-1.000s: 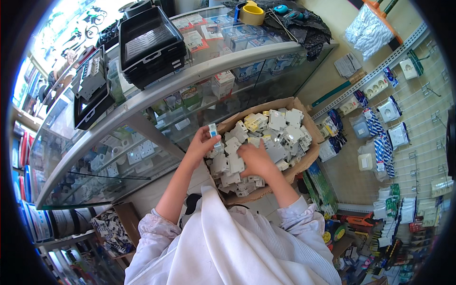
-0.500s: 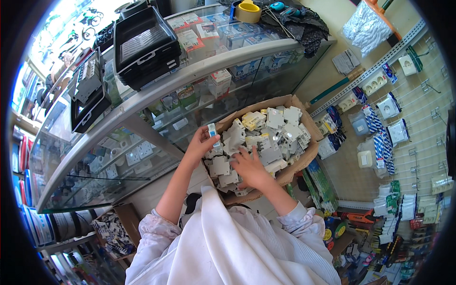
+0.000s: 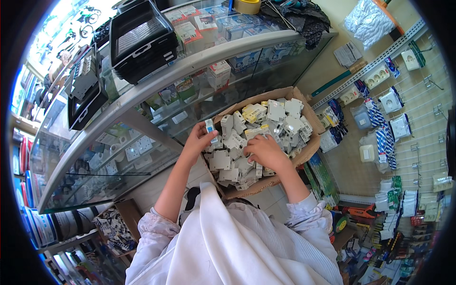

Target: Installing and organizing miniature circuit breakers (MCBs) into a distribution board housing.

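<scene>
Left hand (image 3: pixel 195 142) pinches blue-labelled module (image 3: pixel 209 125); right hand (image 3: pixel 266 153), shifted rightward, touches module pile (image 3: pixel 236 140) beneath, grip unclear; rummaging seems ongoing.

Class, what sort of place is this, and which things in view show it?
Probably an electrical or hardware shop: the glass display counter holds boxed goods, sockets hang at the right, and a cardboard box brims with pale modules.

Held module (image 3: pixel 209 126) part-hidden by left grip (image 3: pixel 195 144), tape roll (image 3: pixel 248 8) cropped above
</scene>
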`<state>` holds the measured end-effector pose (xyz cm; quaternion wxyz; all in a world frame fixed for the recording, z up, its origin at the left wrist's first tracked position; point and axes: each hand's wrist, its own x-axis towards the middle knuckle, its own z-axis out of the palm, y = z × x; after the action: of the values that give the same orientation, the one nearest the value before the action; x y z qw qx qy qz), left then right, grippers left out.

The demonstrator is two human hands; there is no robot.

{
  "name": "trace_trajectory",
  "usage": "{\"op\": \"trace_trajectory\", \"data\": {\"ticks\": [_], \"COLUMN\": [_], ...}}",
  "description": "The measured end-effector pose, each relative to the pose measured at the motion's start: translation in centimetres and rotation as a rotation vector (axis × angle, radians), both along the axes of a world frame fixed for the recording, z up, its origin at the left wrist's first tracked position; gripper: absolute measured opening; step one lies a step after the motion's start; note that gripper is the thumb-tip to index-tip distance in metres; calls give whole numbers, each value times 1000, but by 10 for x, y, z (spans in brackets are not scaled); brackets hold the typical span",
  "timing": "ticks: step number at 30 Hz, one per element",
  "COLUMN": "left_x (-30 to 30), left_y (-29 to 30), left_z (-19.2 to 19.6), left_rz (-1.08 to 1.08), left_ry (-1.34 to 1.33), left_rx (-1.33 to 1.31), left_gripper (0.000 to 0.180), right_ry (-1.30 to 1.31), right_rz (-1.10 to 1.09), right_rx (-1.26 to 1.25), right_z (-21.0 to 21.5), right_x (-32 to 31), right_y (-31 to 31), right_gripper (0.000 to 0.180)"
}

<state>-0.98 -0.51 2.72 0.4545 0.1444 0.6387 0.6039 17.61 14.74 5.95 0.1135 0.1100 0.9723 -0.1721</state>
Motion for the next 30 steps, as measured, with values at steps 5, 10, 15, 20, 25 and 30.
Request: {"op": "trace_trajectory", "data": {"ticks": [5,10,15,20,25,30], "left_x": [0,3,3,5,7,9], "left_y": [-3,-4,-6,-5,-1,0], "left_z": [0,1,-1,5,0,9], "left_rz": [1,-6,-6,0,-26,-49], "left_ry": [9,11,13,28,4,14], "left_rx": [13,24,34,38,60,47], "left_gripper": [69,69,68,66,64,66], "right_ry": [81,85,618,657,160,-107], "right_rz": [75,120,-166,-212,29,111], "right_rx": [-102,-129,-278,183,150,257], "right_z": [-8,-7,8,27,-8,-32], "right_x": [15,11,20,17,15,2], "right_y": [17,24,32,15,-28,-33], "right_gripper": [26,26,24,28,41,49]}}
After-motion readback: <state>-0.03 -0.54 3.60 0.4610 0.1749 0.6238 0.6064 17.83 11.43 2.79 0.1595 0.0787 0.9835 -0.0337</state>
